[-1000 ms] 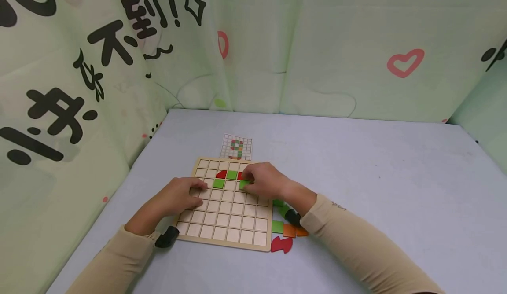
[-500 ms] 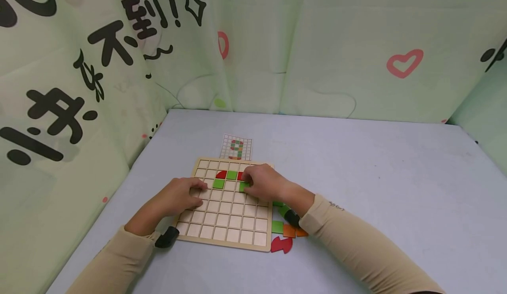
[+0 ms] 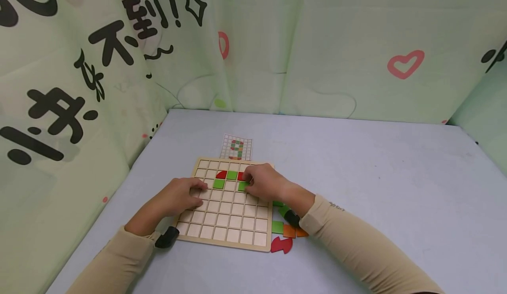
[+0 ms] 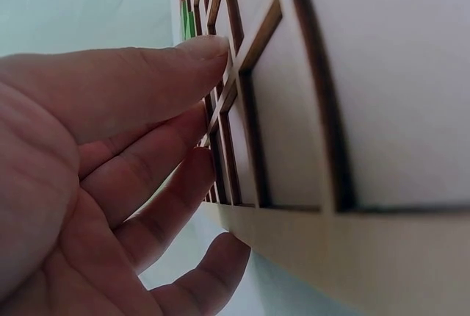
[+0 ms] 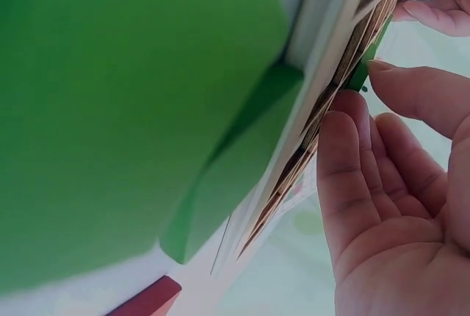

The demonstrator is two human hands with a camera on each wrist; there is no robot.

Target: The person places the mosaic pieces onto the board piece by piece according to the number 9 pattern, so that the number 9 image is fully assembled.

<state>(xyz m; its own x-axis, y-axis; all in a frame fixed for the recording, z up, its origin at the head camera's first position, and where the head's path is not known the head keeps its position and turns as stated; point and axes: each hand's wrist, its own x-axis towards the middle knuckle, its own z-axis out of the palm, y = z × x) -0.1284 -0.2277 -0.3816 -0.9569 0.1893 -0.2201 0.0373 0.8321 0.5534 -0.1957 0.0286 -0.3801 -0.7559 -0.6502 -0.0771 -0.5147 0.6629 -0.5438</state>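
Observation:
A wooden grid board [image 3: 225,242] lies on the table, with square cells. On it sit a red rounded tile [image 3: 222,174], a green square tile [image 3: 232,175] and, one row nearer, another green square tile [image 3: 218,183]. My right hand [image 3: 264,181] holds a further green square tile [image 3: 242,186] by its edge with thumb and fingertips, low over that row. It partly covers a second red tile [image 3: 240,176]. In the right wrist view the thumb touches the green tile [image 5: 361,73]. My left hand [image 3: 180,196] rests on the board's left side, thumb and fingers spread and holding nothing.
A small printed card [image 3: 236,147] with a coloured grid pattern lies behind the board. Loose green [image 3: 277,227], orange [image 3: 289,230] and red tiles [image 3: 282,244] lie along the board's right side, some under the right sleeve [image 3: 348,237]. A patterned curtain [image 3: 336,43] hangs behind the table.
The green square tile at my right fingertips has shifted slightly down, then a little left, within its row. The left hand and board have not moved.

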